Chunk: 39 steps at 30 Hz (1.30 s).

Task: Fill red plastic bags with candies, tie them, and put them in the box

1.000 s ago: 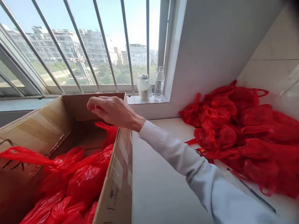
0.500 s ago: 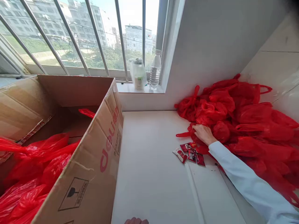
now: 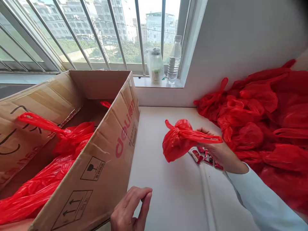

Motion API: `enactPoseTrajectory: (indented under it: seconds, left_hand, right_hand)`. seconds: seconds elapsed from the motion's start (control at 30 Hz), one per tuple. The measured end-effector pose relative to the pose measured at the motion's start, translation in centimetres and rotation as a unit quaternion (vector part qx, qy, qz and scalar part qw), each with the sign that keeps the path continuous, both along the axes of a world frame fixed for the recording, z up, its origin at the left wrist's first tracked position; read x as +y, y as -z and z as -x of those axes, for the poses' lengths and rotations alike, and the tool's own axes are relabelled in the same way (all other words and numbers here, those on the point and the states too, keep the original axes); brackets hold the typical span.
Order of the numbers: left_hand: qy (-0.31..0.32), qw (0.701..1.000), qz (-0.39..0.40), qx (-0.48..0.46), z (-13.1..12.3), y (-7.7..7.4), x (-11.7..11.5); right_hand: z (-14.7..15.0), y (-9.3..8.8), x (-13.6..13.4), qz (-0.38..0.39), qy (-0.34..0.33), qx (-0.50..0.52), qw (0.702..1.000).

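Observation:
My right hand [image 3: 216, 146] grips a knotted red plastic bag [image 3: 176, 144] by its twisted handles, holding it over the white tabletop [image 3: 166, 192]. The bag is small and rounded; what it contains is hidden. Partly behind it and my hand, several small red and white snack packets [image 3: 208, 158] lie on the table. My left hand [image 3: 132, 207] is beside the cardboard box at the bottom, thumb and forefinger tips brought together, with nothing visible between them.
An open cardboard box [image 3: 115, 138] stands at the left, with red plastic bags [image 3: 50, 176] inside. A large heap of red bags [image 3: 271, 128] lies against the wall at the right. A water bottle [image 3: 174, 61] and a bagged cup [image 3: 156, 69] stand on the windowsill.
My right hand has lifted a red bag from near the heap's edge and brought it left over the table. My left hand has come up into view. The camera view has shifted left.

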<state>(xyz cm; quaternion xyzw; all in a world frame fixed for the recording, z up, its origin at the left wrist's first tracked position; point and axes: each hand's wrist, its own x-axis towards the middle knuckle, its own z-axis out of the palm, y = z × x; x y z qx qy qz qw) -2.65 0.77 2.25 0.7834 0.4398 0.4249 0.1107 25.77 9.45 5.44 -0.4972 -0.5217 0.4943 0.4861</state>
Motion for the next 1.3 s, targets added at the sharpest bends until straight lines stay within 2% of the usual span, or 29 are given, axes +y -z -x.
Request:
enactPoseTrajectory:
  seconds: [0.1, 0.17, 0.23, 0.27, 0.3, 0.37, 0.43, 0.5, 0.6, 0.7, 0.77, 0.87, 0.97, 1.03, 1.1, 1.17, 1.3]
  left_hand:
    - [-0.028, 0.999, 0.047, -0.004, -0.4, -0.3, 0.4]
    - [-0.028, 0.994, 0.103, 0.005, -0.9, 0.0, 0.9]
    - [-0.007, 0.986, 0.164, 0.023, -1.5, 0.5, 1.5]
    - [0.009, 0.981, 0.191, 0.035, -1.9, 0.7, 1.7]
    - [0.027, 0.976, 0.213, 0.048, -2.3, 0.9, 1.9]
    - [0.062, 0.965, 0.242, 0.076, -3.0, 1.1, 2.1]
    - [0.084, 0.96, 0.252, 0.094, -3.6, 1.2, 2.1]
    - [0.093, 0.957, 0.257, 0.101, -3.8, 1.4, 2.2]
    - [0.087, 0.954, 0.267, 0.103, -3.7, 2.0, 2.5]
    - [0.075, 0.961, 0.243, 0.108, -3.0, 2.4, 3.1]
    - [0.053, 0.976, 0.188, 0.093, -2.5, 2.1, 3.5]
    - [-0.013, 0.993, 0.106, 0.048, -1.7, 1.1, 3.9]
    - [-0.082, 0.993, 0.087, 0.0, -0.7, 0.2, 3.8]
    - [-0.089, 0.99, 0.108, -0.02, -0.2, 0.0, 3.6]
    - [-0.068, 0.989, 0.131, 0.003, 0.0, 0.0, 3.2]
    - [-0.038, 0.99, 0.121, 0.063, -0.5, 0.0, 2.7]
    - [0.05, 0.978, 0.007, 0.203, -2.8, -0.4, 2.6]
  right_hand:
    - [2.7, 4.3, -3.6, 0.106, -0.062, 0.037, 0.992]
    - [3.0, 6.2, -6.0, 0.15, -0.143, 0.028, 0.978]
    - [2.2, 6.7, -7.9, 0.161, -0.245, -0.038, 0.955]
    - [1.6, 6.4, -8.5, 0.149, -0.273, -0.096, 0.945]
    - [1.1, 5.9, -8.9, 0.126, -0.272, -0.162, 0.94]
    - [0.6, 4.4, -9.1, 0.05, -0.203, -0.28, 0.937]
    - [1.2, 3.0, -8.6, -0.035, -0.143, -0.337, 0.93]
    - [2.9, 2.3, -7.7, -0.11, -0.151, -0.356, 0.916]
    - [5.7, 2.8, -6.3, -0.164, -0.184, -0.409, 0.879]
    - [6.9, 3.8, -5.4, -0.156, -0.169, -0.468, 0.853]
    - [6.4, 4.0, -5.3, -0.145, -0.122, -0.459, 0.868]
    - [4.5, 3.3, -5.9, -0.122, -0.005, -0.373, 0.92]
    - [2.2, 2.7, -7.6, -0.054, 0.07, -0.321, 0.943]
    - [1.0, 2.8, -8.9, -0.005, 0.065, -0.332, 0.941]
    - [0.4, 3.3, -10.0, -0.004, 0.026, -0.364, 0.931]
    - [0.8, 3.6, -10.5, -0.054, -0.009, -0.409, 0.911]
    - [3.4, 3.3, -9.5, -0.156, -0.05, -0.478, 0.863]
